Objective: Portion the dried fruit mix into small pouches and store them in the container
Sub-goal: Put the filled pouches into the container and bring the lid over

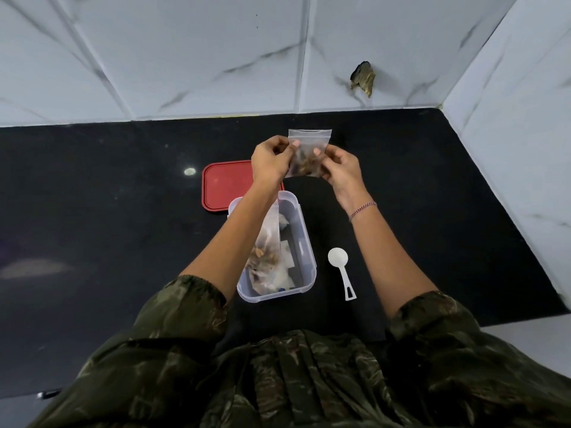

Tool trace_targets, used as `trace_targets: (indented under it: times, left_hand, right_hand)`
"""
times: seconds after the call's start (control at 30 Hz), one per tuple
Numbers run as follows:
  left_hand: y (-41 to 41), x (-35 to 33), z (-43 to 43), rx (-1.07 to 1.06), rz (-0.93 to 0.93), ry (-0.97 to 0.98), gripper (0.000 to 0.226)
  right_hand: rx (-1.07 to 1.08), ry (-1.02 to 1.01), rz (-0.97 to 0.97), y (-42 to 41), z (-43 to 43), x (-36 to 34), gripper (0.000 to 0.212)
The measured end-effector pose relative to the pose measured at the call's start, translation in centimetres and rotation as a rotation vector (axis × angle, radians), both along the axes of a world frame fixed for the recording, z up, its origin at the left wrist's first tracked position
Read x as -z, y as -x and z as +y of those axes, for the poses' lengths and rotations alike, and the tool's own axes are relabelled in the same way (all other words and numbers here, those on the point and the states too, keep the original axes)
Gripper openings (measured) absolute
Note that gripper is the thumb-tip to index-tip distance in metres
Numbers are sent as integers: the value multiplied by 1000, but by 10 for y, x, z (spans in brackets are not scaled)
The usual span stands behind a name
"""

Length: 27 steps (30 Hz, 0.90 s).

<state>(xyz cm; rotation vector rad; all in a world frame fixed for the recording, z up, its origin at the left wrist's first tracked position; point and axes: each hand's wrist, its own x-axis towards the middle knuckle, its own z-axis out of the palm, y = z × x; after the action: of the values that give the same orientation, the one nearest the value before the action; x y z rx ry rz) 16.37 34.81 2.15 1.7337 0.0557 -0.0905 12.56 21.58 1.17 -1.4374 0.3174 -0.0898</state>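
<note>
Two hands are pinching a small clear zip pouch [309, 152] of dried fruit mix above a black counter [108, 211]. A red lid [225, 186] is lying flat at left, touching the far end of a clear plastic container [304, 242] holding a larger bag of the mix [262, 257]. The left hand [270, 160] is gripping the pouch's left edge, the right hand [340, 169] its right edge. A white scoop [341, 270] is resting just right of the container.

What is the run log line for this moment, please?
both hands: hold filled pouch above counter | container: open | lid: beside | scoop: idle
</note>
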Motion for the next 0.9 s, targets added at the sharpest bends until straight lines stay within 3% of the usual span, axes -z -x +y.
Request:
trace_targets:
  times: [0.37,0.53,0.9]
  left_hand:
    - [41,-23,23,-8,-184,162,8]
    - [61,-26,34,-53,-207,218,7]
    - [98,-18,58,-180,-203,242,11]
  right_hand:
    - [19,-86,-48,27,38,-28,22]
    - [28,-137,-73,39,55,-35,12]
    - [46,-69,-89,64,92,-26,17]
